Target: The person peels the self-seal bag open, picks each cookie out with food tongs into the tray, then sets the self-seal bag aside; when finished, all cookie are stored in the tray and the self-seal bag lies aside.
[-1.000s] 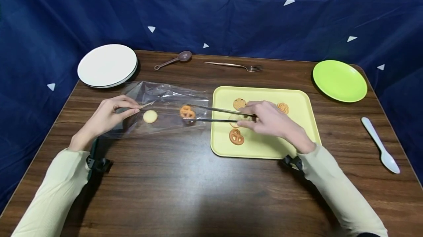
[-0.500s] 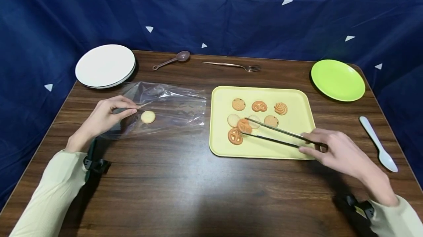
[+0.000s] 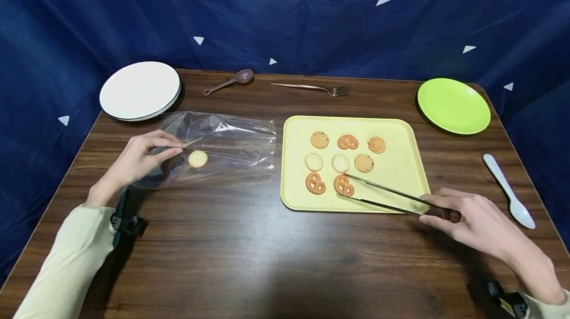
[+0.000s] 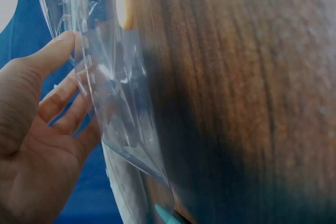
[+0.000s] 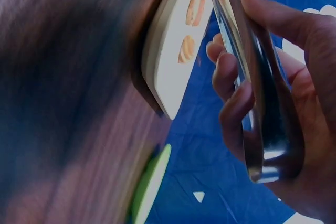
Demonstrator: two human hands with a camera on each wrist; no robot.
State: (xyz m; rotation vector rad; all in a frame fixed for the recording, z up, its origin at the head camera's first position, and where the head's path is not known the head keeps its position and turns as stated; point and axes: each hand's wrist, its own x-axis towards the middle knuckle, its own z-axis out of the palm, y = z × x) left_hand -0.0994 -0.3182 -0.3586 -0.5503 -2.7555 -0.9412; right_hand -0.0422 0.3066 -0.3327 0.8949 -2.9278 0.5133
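Observation:
My left hand pinches the edge of a clear plastic bag lying on the table; in the left wrist view its thumb and fingers hold the film. A pale round cookie lies inside the bag near that hand. My right hand grips metal tongs, off the tray's front right corner. The tong tips stand on either side of a pretzel-shaped cookie in the front row of the yellow tray. Beside it lies another pretzel cookie, with several more cookies behind.
White plates stand at the back left, close to the bag. A brown spoon and a fork lie along the back. At the right are a green plate and a white spoon. A blue curtain hangs behind.
The right hand has drawn back rightward and toward the front, and the tongs have brought a pretzel cookie from the bag to the tray's front row. The left hand stays at the bag.

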